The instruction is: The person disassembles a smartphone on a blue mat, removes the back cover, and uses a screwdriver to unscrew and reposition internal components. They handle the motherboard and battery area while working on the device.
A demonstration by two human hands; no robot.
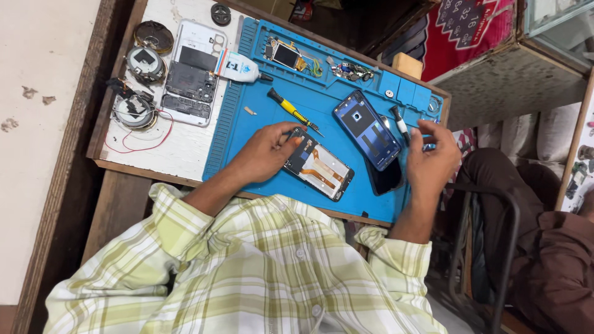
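Hands over an opened phone

Left hand (pixel 267 150), at frame centre, lies palm down with fingers curled, fingertips pressing the opened smartphone (pixel 320 164) on the blue repair mat (pixel 247 133). Right hand (pixel 433 154), centre right, hovers half open, holding nothing I can make out. Two screwdrivers: one yellow-handled (pixel 292 111), one black-and-white (pixel 400 122). One blue phone back cover (pixel 367 129) lies between them. One glue bottle (pixel 240 68) lies upper left on the counter (pixel 179 145).

Our left hand (pixel 263 151) presses opened phone (pixel 320 165) on blue mat (pixel 247 139); our right hand (pixel 433 158) lifted, fingers curled, beside blue back cover (pixel 367 130); yellow screwdriver (pixel 292 111) nearby.
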